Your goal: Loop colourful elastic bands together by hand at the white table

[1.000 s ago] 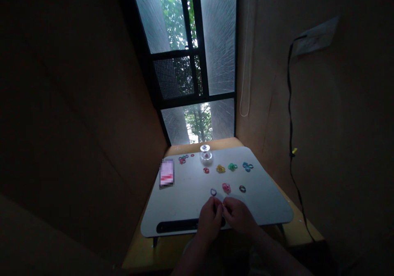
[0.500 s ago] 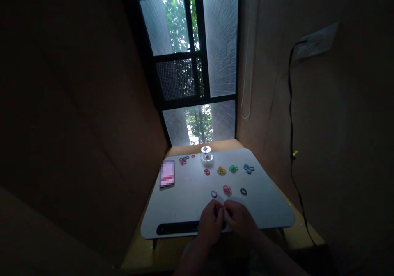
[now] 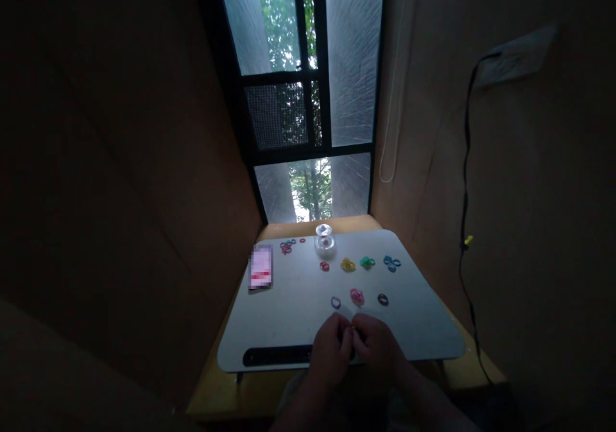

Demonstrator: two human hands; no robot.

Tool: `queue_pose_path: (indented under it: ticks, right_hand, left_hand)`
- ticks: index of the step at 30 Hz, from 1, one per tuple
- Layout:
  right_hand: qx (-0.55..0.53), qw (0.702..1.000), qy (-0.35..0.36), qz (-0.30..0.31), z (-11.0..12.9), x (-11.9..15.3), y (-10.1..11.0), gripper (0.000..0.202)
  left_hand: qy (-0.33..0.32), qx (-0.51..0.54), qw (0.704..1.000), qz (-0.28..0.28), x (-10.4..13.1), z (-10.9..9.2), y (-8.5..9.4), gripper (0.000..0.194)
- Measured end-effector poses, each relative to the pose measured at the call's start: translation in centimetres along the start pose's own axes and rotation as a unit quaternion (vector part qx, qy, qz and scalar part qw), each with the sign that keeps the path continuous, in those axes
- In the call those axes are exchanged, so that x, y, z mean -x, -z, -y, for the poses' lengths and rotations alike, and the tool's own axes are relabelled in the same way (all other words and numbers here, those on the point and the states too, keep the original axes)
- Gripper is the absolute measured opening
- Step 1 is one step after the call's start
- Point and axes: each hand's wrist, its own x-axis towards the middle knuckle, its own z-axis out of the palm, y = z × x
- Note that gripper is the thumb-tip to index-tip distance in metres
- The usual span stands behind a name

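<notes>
So, a tall dark-framed window [image 3: 353, 66] is seen past a white counter [image 3: 283, 316], which is stood on a yellowish ledge [image 3: 205, 397]. The left hand [image 3: 330, 348] and right hand [image 3: 378, 345] are held close together over the near edge, fingertips pinched on a tiny orange-ish bit [image 3: 353, 328]; what it is can't really be told. A pixelated rectangle [image 3: 261, 266] is laid at far left, and a clear round container [image 3: 325, 244] is set near the back. Little piles of blue loops [image 3: 391, 264], pink loops [image 3: 357, 296], yellow loops [image 3: 348, 265] and green loops [image 3: 366, 262] are spread around, plus red loops [image 3: 324, 266], a dark loop [image 3: 383, 300] and a purple loop [image 3: 335, 302] just beyond the hands.
</notes>
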Motion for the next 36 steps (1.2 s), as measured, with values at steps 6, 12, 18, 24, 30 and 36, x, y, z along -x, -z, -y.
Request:
queue_pose_path:
  ticks: [6,12,18,24,30,36]
  right_hand:
    - [-0.004,1.0,-0.005,0.001,-0.39,-0.22,-0.44,0.015]
    - [-0.005,1.0,-0.016,0.014,-0.55,-0.63,-0.58,0.018]
    - [-0.012,0.999,-0.022,0.022,-0.88,-0.64,-0.89,0.02]
    - [-0.01,1.0,-0.018,0.019,-1.01,-0.59,-0.89,0.019]
    - [-0.014,1.0,-0.021,0.018,-0.84,-0.54,-0.82,0.02]
    - [-0.006,1.0,-0.015,0.002,-0.41,-0.42,-0.52,0.017]
  left_hand:
    - [0.009,-0.009,1.0,0.018,-0.21,0.34,0.12,0.012]
    - [0.007,-0.011,1.0,0.025,-0.58,0.72,0.28,0.011]
    - [0.016,0.001,0.999,0.039,-0.89,1.0,0.44,0.008]
    - [0.012,0.01,0.999,0.033,-0.77,0.89,0.47,0.009]
    - [0.015,0.004,1.0,0.022,-0.6,0.2,0.63,0.01]
    - [0.004,0.001,1.0,0.01,-0.47,0.43,0.11,0.012]
